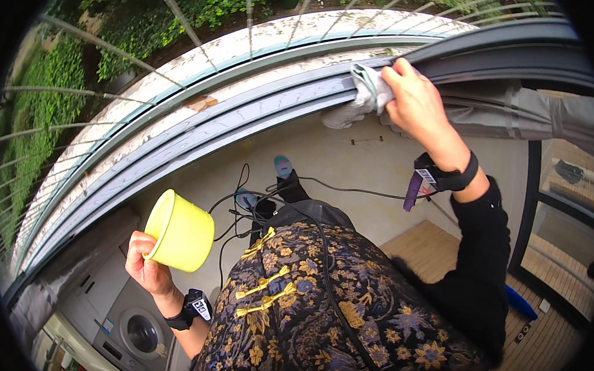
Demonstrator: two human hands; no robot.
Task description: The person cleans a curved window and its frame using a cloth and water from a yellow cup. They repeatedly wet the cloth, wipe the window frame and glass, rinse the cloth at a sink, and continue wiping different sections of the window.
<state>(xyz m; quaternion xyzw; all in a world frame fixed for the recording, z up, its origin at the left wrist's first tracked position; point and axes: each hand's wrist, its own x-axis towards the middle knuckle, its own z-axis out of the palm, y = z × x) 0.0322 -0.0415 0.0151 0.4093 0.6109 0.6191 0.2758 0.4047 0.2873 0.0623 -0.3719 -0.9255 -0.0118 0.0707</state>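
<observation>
My left hand (148, 263) grips the rim of a yellow plastic tub (184, 232), which is tilted on its side at the lower left, away from the window. The tub's inside is mostly hidden. At the upper right, my right hand (412, 98) is closed on a pale grey-green cloth (369, 90). The cloth lies against the tracks of the window sill frame (282, 100), close to the edge of the dark sliding sash (504, 50). Part of the cloth hangs over the inner side of the track.
Metal guard bars (179, 17) stand outside the window. Grey curtains (531, 110) hang at the right. A washing machine (140, 331) stands at the lower left. Black cables (353, 190) run by my body and feet. A brown flake (202, 103) lies beside the outer track.
</observation>
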